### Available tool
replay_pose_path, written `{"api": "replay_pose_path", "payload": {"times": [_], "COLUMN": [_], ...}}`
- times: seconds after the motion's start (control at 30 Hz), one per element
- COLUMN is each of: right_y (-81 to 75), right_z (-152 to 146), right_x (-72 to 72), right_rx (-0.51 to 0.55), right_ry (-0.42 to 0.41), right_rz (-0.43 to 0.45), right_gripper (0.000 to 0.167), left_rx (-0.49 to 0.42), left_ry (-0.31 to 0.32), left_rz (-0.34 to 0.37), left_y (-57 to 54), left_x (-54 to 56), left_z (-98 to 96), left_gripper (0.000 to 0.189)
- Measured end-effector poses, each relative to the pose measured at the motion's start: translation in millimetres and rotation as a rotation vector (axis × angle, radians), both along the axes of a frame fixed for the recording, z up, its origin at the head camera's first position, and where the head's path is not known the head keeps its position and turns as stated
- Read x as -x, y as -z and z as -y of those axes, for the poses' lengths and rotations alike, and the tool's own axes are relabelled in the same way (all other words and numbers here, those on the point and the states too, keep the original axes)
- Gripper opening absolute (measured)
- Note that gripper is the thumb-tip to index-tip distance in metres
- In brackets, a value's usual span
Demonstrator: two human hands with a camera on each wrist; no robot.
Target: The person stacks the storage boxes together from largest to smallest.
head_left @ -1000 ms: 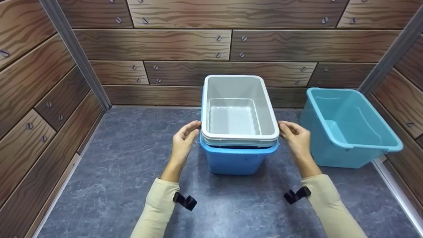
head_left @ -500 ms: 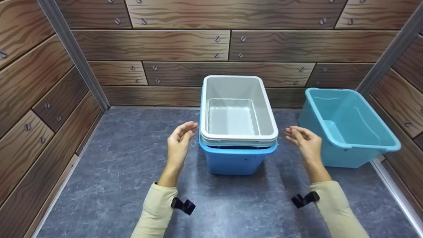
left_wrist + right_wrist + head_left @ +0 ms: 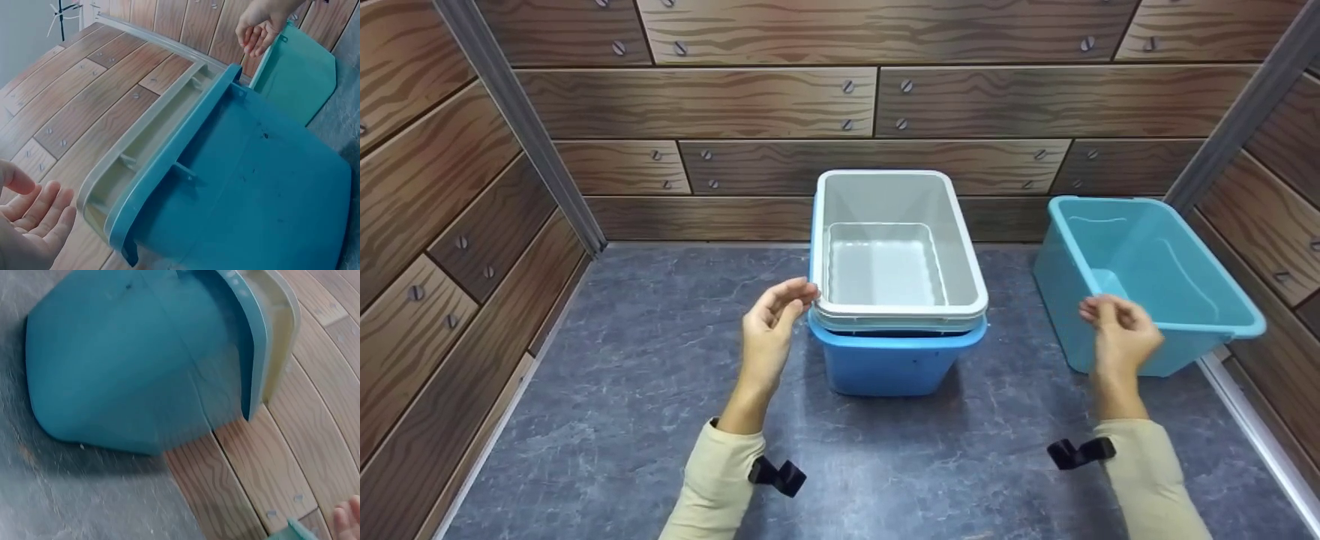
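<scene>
A grey bin [image 3: 896,255] with a pale rim sits nested in a blue bin [image 3: 896,366] in the middle of the floor. My left hand [image 3: 771,322] is beside the stack's left rim, fingers loosely bent and holding nothing. In the left wrist view a small gap separates that left hand [image 3: 36,216] from the rim. To the right stands a teal bin [image 3: 1147,255]. My right hand [image 3: 1121,337] hovers by its near left rim, fingers loosely curled around nothing. Whether it touches the rim I cannot tell. Only the fingertips [image 3: 350,520] show in the right wrist view.
Wood-patterned panels [image 3: 780,105] wall the back and both sides, with metal posts [image 3: 514,112] in the corners. The teal bin stands close to the right wall [image 3: 1279,217]. Dark grey marbled floor [image 3: 660,337] lies left of and in front of the stack.
My right hand has left the stack's right rim and moved right to the teal bin. The left hand drew slightly off the stack, then came back near its rim. The bins stay put.
</scene>
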State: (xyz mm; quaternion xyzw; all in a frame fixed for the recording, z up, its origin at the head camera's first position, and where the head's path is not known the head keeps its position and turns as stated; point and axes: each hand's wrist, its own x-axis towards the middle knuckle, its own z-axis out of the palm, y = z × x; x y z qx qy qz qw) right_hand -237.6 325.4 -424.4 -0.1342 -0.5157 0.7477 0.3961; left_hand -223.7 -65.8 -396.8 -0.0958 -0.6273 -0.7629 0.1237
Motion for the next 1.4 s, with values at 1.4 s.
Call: {"api": "replay_pose_path", "payload": {"times": [1.4], "right_y": [22.0], "right_z": [-103], "right_x": [-10.3], "right_rx": [0.420], "right_ry": [0.357], "right_rz": [0.409], "right_gripper": [0.027], "left_rx": [0.203], "left_ry": [0.502], "left_rz": [0.000], "left_y": [31.7], "left_x": [-30.7], "left_z": [-77.6], "left_gripper": [0.030]}}
